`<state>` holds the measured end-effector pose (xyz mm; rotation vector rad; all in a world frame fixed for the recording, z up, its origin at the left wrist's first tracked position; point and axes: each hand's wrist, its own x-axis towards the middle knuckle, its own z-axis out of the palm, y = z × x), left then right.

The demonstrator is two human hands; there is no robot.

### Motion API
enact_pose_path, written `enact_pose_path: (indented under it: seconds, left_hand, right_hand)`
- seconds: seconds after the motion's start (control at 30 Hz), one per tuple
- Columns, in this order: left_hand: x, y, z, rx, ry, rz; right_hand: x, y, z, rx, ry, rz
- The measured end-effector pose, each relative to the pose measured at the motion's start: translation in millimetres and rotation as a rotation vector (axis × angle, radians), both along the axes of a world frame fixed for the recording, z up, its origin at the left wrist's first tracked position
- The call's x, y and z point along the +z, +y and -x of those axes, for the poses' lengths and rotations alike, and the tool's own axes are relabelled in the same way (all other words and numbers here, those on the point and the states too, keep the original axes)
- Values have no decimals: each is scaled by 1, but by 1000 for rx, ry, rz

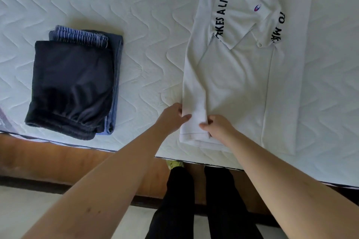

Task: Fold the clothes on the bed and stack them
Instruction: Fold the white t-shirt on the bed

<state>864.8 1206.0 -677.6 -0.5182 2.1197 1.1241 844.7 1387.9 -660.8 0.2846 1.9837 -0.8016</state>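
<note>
Bed [147,31], near edge: white shirt [242,75] laid flat w/ black lettering, sides folded in. Left hand [172,117] & right hand [218,127] both pinch its hem at near-left corner, fingers curled on cloth. Folded stack [73,83] near left end, 2 items: dark shorts atop blue. Bare mattress between.

white shirt [239,75] | black print: "KES A LITTLE" | small red-blue logo, unreadable
</note>
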Motion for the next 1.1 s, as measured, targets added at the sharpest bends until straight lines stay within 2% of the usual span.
enact_pose_path:
  seconds: [0.27,0.43,0.57,0.67,0.87,1.0,1.1]
  left_hand:
    - [-2,-1,-12,-19,-11,-2]
    - [0,5,-10,-89,41,117]
    - [6,6,3,-33,105,226]
    - [12,9,23,-41,197,239]
    - [21,27,78,-85,373,241]
    - [20,42,115,-135,416,281]
    - [16,49,135,-164,447,360]
  right_hand:
    - [1,13,-24,125,39,-170]
    - [1,9,-20,111,112,-251]
    - [-4,13,5,-106,285,-200]
    - [-9,16,36,-295,320,-104]
    - [-10,23,113,-643,266,180]
    - [-8,22,158,-770,220,314]
    - [-5,17,186,-853,105,388]
